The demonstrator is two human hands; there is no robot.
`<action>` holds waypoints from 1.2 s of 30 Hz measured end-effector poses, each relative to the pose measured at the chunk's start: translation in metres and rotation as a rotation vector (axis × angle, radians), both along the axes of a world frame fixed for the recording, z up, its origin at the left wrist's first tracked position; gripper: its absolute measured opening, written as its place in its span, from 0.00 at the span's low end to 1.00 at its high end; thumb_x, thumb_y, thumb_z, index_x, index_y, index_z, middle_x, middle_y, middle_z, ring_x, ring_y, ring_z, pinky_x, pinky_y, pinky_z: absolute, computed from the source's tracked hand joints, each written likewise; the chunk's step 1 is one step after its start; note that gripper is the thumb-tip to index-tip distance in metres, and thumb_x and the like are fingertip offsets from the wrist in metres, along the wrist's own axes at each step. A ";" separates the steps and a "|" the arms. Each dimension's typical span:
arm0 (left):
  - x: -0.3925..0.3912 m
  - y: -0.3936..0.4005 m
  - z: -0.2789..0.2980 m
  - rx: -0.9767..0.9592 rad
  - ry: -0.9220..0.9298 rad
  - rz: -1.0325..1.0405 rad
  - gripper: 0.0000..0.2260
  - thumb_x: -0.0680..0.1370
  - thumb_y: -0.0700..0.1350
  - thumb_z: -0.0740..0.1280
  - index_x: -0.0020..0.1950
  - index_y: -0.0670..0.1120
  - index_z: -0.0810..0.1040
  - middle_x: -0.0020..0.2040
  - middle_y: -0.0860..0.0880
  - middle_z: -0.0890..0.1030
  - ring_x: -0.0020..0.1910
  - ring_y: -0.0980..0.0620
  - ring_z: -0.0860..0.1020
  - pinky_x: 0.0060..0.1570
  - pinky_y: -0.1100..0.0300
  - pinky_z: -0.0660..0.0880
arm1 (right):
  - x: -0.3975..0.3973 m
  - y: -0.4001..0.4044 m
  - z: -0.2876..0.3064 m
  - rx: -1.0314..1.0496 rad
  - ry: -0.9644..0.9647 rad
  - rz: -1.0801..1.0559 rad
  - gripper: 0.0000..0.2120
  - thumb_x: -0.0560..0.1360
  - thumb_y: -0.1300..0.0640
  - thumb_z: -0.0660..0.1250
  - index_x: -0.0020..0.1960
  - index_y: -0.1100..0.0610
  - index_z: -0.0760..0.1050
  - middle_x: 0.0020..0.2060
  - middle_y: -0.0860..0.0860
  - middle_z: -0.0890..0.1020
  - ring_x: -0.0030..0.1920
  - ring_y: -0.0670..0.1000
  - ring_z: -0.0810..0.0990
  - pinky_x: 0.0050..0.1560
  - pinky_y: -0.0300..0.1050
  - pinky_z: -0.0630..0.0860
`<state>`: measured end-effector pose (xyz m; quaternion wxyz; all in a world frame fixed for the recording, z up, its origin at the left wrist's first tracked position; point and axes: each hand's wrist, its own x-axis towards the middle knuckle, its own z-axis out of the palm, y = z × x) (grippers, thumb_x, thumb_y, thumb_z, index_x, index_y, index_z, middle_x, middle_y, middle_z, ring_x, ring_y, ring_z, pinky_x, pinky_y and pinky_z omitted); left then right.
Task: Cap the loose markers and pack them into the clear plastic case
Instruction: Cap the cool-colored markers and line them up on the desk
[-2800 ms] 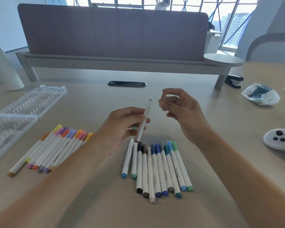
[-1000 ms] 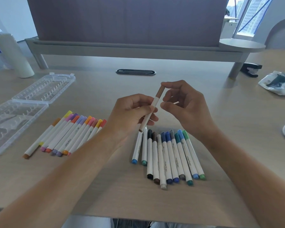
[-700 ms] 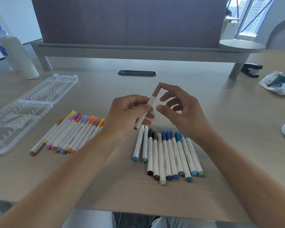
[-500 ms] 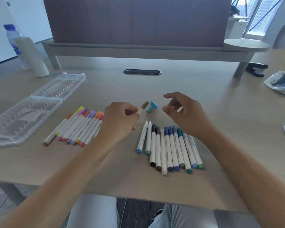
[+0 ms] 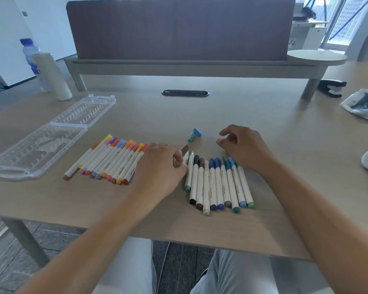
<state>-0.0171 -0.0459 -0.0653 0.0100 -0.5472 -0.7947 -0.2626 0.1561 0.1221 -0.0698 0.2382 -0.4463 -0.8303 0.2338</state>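
Two rows of markers lay on the desk [image 5: 263, 115]: the warm-coloured row [image 5: 111, 160], capped, and the cool-coloured row [image 5: 219, 183], two of its pens bare-tipped. Two loose caps [image 5: 194, 134] waited beyond. The left hand [image 5: 164, 166] pinched a brown-capped marker [image 5: 184, 150]; the right hand [image 5: 242, 147] hovered, loosely curled, holding nothing. The clear plastic case [image 5: 51, 136] lay open with no markers in it, so packing remained. Barrel print was unreadable.

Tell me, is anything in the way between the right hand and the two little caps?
Nothing visible. Only bare table lies between the right hand and the two loose caps. The markers lie nearer the person, out of the way.
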 end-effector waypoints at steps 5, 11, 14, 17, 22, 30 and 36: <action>0.005 0.002 0.006 -0.029 0.035 0.091 0.05 0.75 0.54 0.72 0.45 0.54 0.84 0.40 0.57 0.81 0.40 0.57 0.77 0.33 0.63 0.65 | -0.001 -0.001 0.001 -0.002 -0.016 0.011 0.16 0.81 0.44 0.67 0.64 0.50 0.80 0.49 0.47 0.83 0.52 0.50 0.82 0.59 0.52 0.79; 0.006 0.009 0.009 -0.112 0.077 0.128 0.08 0.75 0.55 0.71 0.45 0.52 0.86 0.40 0.53 0.84 0.40 0.54 0.80 0.37 0.59 0.76 | -0.001 -0.002 0.002 -0.002 -0.025 0.003 0.15 0.80 0.44 0.67 0.63 0.50 0.80 0.49 0.45 0.83 0.52 0.50 0.81 0.58 0.51 0.79; 0.002 0.010 0.013 -0.091 -0.043 0.112 0.08 0.75 0.55 0.71 0.44 0.53 0.85 0.39 0.54 0.83 0.39 0.55 0.80 0.38 0.57 0.78 | -0.001 -0.003 0.002 -0.008 -0.011 0.007 0.14 0.80 0.45 0.67 0.63 0.49 0.80 0.49 0.45 0.84 0.50 0.49 0.82 0.58 0.51 0.80; -0.009 0.017 0.017 0.039 -0.369 0.065 0.04 0.74 0.50 0.73 0.41 0.51 0.86 0.34 0.55 0.82 0.36 0.55 0.80 0.35 0.59 0.75 | -0.003 -0.004 0.000 -0.006 0.008 0.011 0.13 0.80 0.47 0.68 0.63 0.49 0.81 0.48 0.44 0.84 0.50 0.47 0.82 0.57 0.50 0.80; -0.030 0.039 0.030 0.192 -1.032 0.030 0.05 0.76 0.43 0.73 0.43 0.42 0.87 0.36 0.45 0.81 0.37 0.48 0.79 0.41 0.53 0.80 | -0.020 0.002 0.004 -0.003 -0.057 0.031 0.13 0.79 0.50 0.72 0.62 0.49 0.81 0.48 0.43 0.82 0.51 0.46 0.80 0.55 0.45 0.78; -0.053 0.076 0.042 0.212 -1.410 -0.072 0.07 0.78 0.43 0.72 0.49 0.40 0.85 0.43 0.42 0.79 0.44 0.44 0.79 0.51 0.47 0.81 | -0.063 0.049 0.016 -0.081 -0.184 0.236 0.23 0.76 0.55 0.76 0.69 0.49 0.77 0.51 0.42 0.82 0.48 0.42 0.79 0.52 0.39 0.76; -0.062 0.090 0.040 0.186 -1.442 -0.106 0.06 0.78 0.43 0.72 0.49 0.41 0.85 0.46 0.40 0.79 0.46 0.42 0.79 0.57 0.42 0.80 | -0.066 0.077 0.011 -0.071 -0.236 0.403 0.22 0.78 0.49 0.75 0.70 0.45 0.76 0.52 0.41 0.80 0.49 0.49 0.79 0.54 0.42 0.79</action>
